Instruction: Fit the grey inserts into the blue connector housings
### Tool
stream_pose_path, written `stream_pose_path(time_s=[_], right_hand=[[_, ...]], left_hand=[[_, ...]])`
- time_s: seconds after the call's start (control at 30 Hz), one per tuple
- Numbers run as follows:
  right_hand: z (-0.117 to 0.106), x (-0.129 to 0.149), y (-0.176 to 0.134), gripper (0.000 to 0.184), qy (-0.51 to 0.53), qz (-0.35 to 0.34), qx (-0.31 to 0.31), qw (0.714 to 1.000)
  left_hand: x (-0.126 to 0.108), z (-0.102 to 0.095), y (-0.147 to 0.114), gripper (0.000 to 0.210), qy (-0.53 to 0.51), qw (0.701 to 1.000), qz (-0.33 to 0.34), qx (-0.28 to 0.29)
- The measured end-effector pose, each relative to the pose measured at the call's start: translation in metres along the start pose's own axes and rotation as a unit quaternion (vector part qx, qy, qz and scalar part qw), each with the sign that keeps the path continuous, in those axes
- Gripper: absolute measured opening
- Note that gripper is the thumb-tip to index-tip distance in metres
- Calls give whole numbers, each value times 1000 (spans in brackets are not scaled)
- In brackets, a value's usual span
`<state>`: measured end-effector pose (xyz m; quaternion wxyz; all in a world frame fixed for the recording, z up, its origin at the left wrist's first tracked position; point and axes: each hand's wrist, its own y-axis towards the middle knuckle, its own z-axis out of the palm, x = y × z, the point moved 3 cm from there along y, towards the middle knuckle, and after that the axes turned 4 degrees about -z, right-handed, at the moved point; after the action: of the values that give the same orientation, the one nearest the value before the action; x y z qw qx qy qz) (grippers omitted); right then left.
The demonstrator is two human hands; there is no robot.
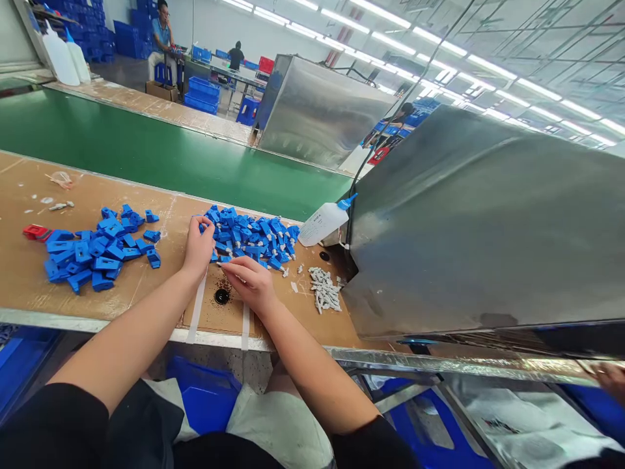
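Observation:
My left hand (198, 246) is closed in a pinch at the left edge of a pile of blue plastic parts with white tips (254, 234). A bit of blue shows between its fingertips, a small blue plastic part. To its right, my right hand (251, 281) pinches a small whitish piece, mostly hidden by the fingers. Just below the hands, a small black round dish (222, 297) sits amid dark crumbs. A heap of plain blue plastic parts (97, 251) lies to the left. Small grey-white pieces (325, 290) are piled on the right.
A white bottle with blue nozzle (323, 223) leans against a large metal housing (478, 228) on the right. Beyond the cardboard-covered bench runs a green conveyor belt (161, 153). A red part (36, 232) lies far left. People sit in the background.

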<state>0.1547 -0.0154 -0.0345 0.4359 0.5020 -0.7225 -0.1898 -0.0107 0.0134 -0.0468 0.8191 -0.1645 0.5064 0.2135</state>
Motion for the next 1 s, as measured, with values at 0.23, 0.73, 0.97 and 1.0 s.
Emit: stream_pose_path(time_s=[0.23,0.73,0.97,1.0], right_hand=[[2,-1,-4,24,7,19,11,1000],[8,-8,-12,33,-94,-22,72,993],[7,-7,-15,38,-128,-45,84,987],[6,-8,-15,37,-121,-44,81,988]], left_hand=[[0,-1,-2,17,-15,1000,-14,-17],[10,-1,1,20,-26,999,-10,-25],[5,2,-8,22,-53,998,-17,-6],[3,3,-9,22,-51,998,-21,-3]])
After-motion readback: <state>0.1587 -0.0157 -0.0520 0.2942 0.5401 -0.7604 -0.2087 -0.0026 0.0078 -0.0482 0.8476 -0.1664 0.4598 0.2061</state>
